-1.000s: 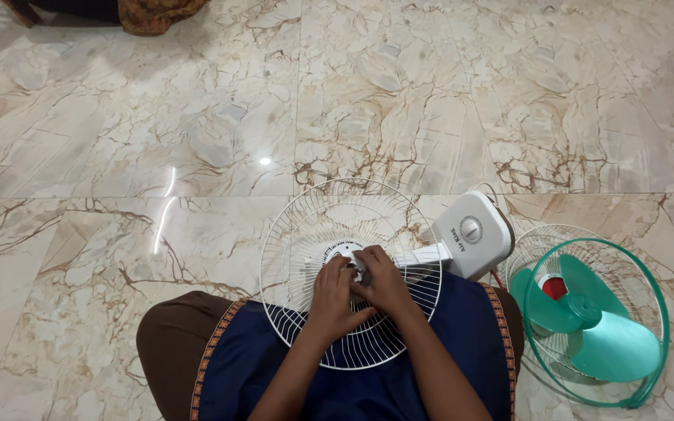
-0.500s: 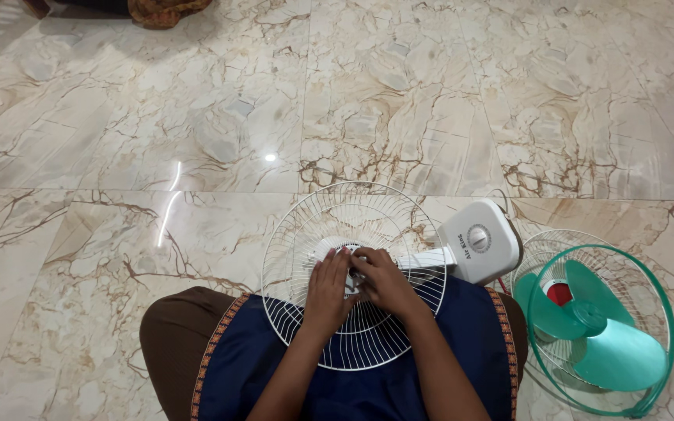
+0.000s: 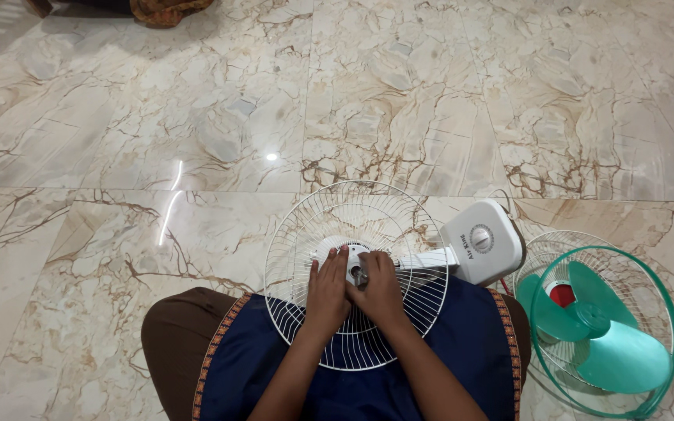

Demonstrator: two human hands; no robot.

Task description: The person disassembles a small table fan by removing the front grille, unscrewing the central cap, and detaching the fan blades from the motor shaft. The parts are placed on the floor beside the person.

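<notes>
Both hands [image 3: 352, 292] press together on the white grille's [image 3: 306, 226] hub; green blade [image 3: 598, 331] lies nearby.

left hand [image 3: 328, 290] and right hand [image 3: 377, 288] covering the hub of the white fan guard [image 3: 352, 226], fingertip grip too small to tell | green fan blade [image 3: 614, 343] running close to the lower edge | brown cloth [image 3: 167, 9] being cut off by the top edge

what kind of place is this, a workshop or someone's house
Most likely a home. The person sits on a polished marble floor with a white fan guard across the lap, both hands at its hub, and a green fan blade lies beside. No workbench shows.
</notes>
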